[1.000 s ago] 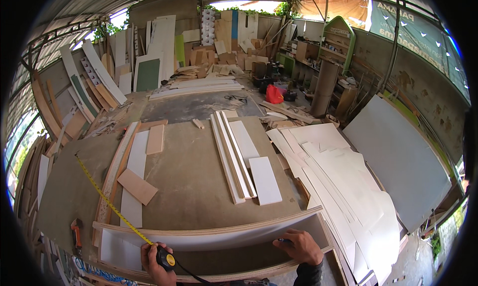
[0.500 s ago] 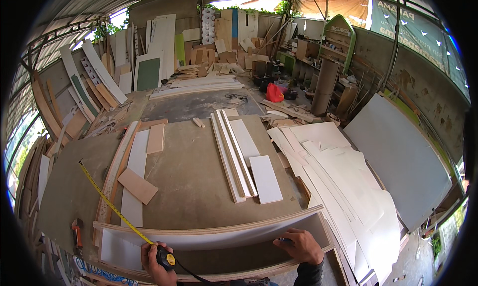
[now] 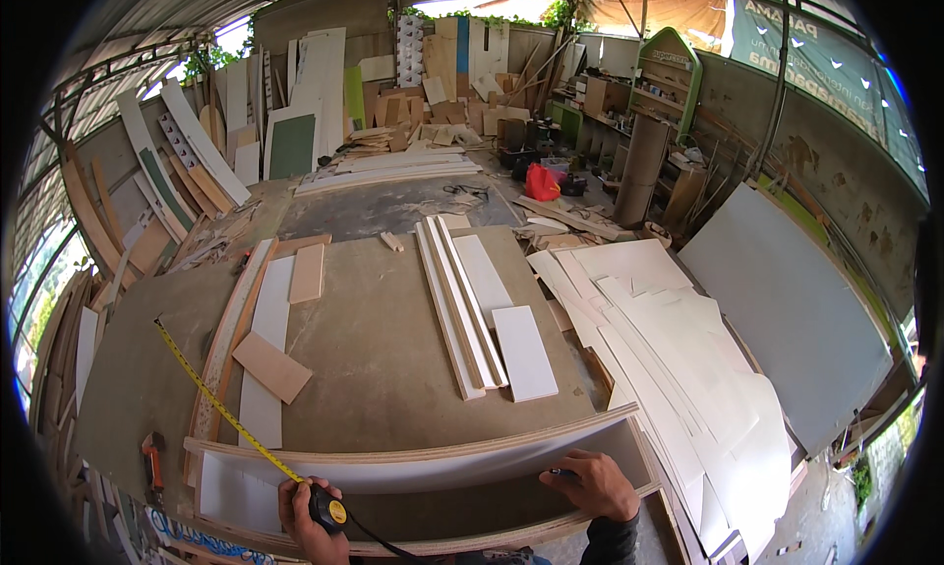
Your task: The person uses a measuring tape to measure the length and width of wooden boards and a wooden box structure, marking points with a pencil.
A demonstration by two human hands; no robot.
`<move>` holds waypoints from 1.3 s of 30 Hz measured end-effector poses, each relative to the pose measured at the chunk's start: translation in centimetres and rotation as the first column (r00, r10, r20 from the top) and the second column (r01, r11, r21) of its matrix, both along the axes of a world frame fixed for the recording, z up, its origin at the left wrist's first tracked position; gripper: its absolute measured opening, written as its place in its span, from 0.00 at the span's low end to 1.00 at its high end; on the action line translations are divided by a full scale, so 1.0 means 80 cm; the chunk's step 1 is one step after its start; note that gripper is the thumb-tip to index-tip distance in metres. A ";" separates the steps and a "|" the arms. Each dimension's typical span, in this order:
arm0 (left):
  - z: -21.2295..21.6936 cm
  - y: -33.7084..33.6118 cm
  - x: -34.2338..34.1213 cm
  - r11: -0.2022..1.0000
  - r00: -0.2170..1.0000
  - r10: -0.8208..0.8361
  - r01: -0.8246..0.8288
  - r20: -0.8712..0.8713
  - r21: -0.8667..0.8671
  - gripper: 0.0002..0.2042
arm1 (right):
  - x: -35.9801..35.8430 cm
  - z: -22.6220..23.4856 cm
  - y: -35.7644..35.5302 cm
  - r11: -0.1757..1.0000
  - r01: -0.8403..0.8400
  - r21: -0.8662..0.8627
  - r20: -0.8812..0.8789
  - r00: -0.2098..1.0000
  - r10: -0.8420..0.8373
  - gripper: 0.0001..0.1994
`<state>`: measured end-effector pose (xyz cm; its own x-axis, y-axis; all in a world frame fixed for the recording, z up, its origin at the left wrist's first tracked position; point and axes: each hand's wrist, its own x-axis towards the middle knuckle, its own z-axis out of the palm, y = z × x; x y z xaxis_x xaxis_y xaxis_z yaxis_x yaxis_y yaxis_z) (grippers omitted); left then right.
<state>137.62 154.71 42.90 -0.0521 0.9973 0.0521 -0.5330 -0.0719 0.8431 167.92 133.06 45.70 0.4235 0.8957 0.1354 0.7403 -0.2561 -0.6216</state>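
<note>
My left hand (image 3: 307, 524) is wrapped round a black tape measure (image 3: 327, 509) with a yellow label. Its yellow blade (image 3: 221, 405) stretches out to the far left over the table, and a dark strap trails from the case. My right hand (image 3: 595, 484) is closed on a thin dark pen-like tool (image 3: 564, 473), mostly covered by the fingers. Both hands are over a long, shallow wooden box frame (image 3: 413, 457), white on the inside, lying across the near side of the table.
White strips (image 3: 457, 309) and a short white board (image 3: 526, 354) lie on the worktable (image 3: 359, 368). Toward the left are a tan board (image 3: 272, 366), a long white panel (image 3: 265, 329) and an orange-handled tool (image 3: 152, 462). White sheets (image 3: 678, 368) are piled at the right.
</note>
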 end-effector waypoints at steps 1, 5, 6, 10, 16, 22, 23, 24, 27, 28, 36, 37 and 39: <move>0.001 0.000 0.001 1.000 1.000 0.006 -0.006 0.002 -0.006 0.05 | 0.001 0.000 0.000 1.000 -0.001 -0.017 0.000 1.000 0.001 0.14; -0.001 0.001 -0.002 1.000 1.000 -0.015 0.015 0.010 -0.006 0.05 | 0.000 0.003 0.000 0.998 0.006 -0.055 -0.005 1.000 -0.006 0.15; -0.001 0.001 -0.002 1.000 1.000 -0.016 0.017 0.010 -0.009 0.05 | 0.000 0.003 0.001 0.999 0.004 -0.054 -0.004 1.000 -0.004 0.15; 0.001 0.000 0.000 1.000 1.000 -0.006 0.006 0.007 -0.017 0.05 | 0.000 0.004 0.001 0.999 -0.001 -0.048 -0.004 1.000 0.001 0.15; 0.003 -0.001 0.000 1.000 1.000 -0.014 0.014 -0.005 -0.014 0.04 | 0.001 0.002 0.000 0.999 -0.011 -0.043 0.010 1.000 0.011 0.14; -0.003 0.003 -0.003 0.998 0.997 -0.058 0.058 -0.042 -0.001 0.05 | 0.000 0.002 0.001 0.998 -0.016 -0.057 0.011 1.000 0.017 0.14; -0.002 0.003 -0.003 0.998 0.998 -0.058 0.059 -0.037 0.003 0.05 | 0.000 0.002 0.001 0.998 -0.018 -0.056 0.013 1.000 0.019 0.14; -0.002 0.002 -0.002 0.998 0.998 -0.058 0.059 -0.033 0.007 0.05 | 0.000 0.002 0.001 0.999 -0.016 -0.051 0.012 1.000 0.016 0.14; -0.001 0.001 -0.001 0.998 0.998 -0.058 0.058 -0.029 0.014 0.05 | 0.000 0.001 0.001 0.999 -0.009 -0.047 0.009 1.000 0.010 0.14; 0.000 0.001 -0.001 0.998 0.998 -0.057 0.057 -0.030 0.016 0.05 | 0.000 0.001 0.000 0.999 -0.008 -0.052 0.007 1.000 0.008 0.14; 0.002 0.000 0.000 0.998 0.997 -0.059 0.059 -0.042 0.002 0.05 | -0.001 -0.002 0.001 1.000 -0.014 -0.018 0.030 0.999 0.015 0.14; 0.002 0.000 -0.001 0.998 0.997 -0.059 0.060 -0.040 0.001 0.05 | 0.000 -0.001 0.001 0.999 -0.013 -0.037 0.021 1.000 0.014 0.14; 0.003 0.000 0.000 0.998 0.998 -0.057 0.057 -0.036 0.005 0.05 | 0.000 -0.002 0.000 0.999 -0.013 -0.043 0.022 1.000 0.014 0.14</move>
<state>137.62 154.67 43.14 0.0068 0.9982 0.0593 -0.5060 -0.0477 0.8612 167.96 133.05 45.55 0.4086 0.9065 0.1061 0.7573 -0.2718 -0.5938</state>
